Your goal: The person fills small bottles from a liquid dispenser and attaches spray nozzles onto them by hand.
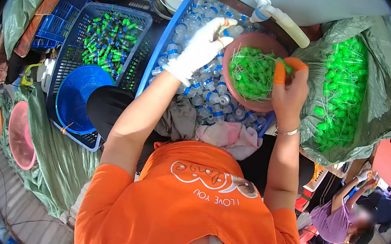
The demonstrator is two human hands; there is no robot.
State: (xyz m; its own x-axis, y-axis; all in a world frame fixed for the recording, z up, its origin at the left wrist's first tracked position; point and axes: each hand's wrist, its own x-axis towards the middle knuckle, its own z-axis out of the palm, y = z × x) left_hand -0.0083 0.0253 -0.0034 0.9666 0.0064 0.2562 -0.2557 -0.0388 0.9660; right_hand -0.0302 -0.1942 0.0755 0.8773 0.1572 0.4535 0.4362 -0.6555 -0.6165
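My left hand, in a white glove with orange fingertip covers, is curled round a small clear bottle. Beneath it, many similar clear bottles with blue bands fill a blue crate. My right hand has orange covers on thumb and forefinger. Those two pinch a green cap, partly hidden by the fingers. Just below that cap sits a reddish bowl holding green caps with thin clear tubes; it rests over the bottles.
On the right, a green sack holds more green caps. A dark blue basket at left contains capped bottles and a blue colander. A white pipe juts out above the bowl. Another person works at lower right.
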